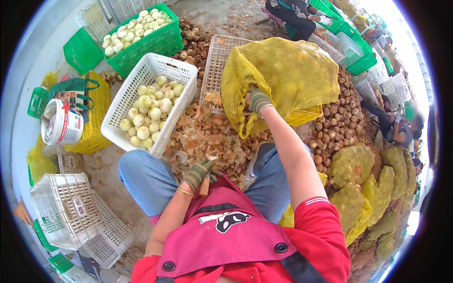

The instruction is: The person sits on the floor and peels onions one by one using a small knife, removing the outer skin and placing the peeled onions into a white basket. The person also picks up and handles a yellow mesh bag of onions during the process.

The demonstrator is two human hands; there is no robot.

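My left hand [198, 174], in a striped green glove, is closed around a wooden-handled knife [204, 186] low in front of the pink apron. Only the handle shows clearly. Reaching forward, my right hand [258, 100] wears a similar glove and is inside the mouth of a large yellow mesh sack [288, 70] of onions. The sack's rim and the glove hide most of its fingers. Between my knees lies a heap of dry onion skins [200, 137]. Peeled onions [153, 108] partly fill a white plastic crate [111, 115] to the left.
A green crate [155, 47] of peeled onions stands at the far left. Unpeeled onions [339, 118] cover the floor at right, beside more filled mesh sacks [351, 165]. White crates [66, 212], a yellow crate [96, 122] and a bucket [63, 122] stand left. Other people sit beyond.
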